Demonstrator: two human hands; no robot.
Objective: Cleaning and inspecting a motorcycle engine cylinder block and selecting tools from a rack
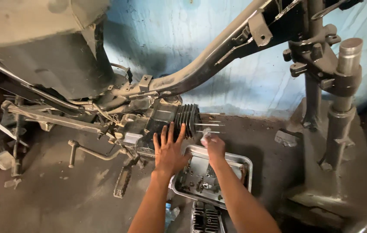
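The left hand lies flat and open, fingers spread, against the engine just beside the finned cylinder — it presses rather than grips, and closes on nothing. The right hand is curled loosely at the open end of the cylinder, right under the studs that stick out of it toward the right. Something small and pale shows at its fingertips, perhaps a scrap of cloth; whether the fingers pinch it or only touch it I cannot tell.

The cylinder sits on the engine, fins dark and upright, below the bent frame tube of a stripped motorcycle. The studs are thin, bright and roughly level, one above the other, with bare ends.

Just below both hands a metal tray rests on the dirty floor, with small dark engine parts lying in it. The right forearm crosses over the tray's middle. At the bottom edge, near the tray, lies another finned part, partly cut off by the picture.

To the left of the engine a kick lever and a footrest hang near the floor. On the right stands the fork leg — upright, grey, well apart from the hands. Behind everything is a blue wall, scuffed and stained.
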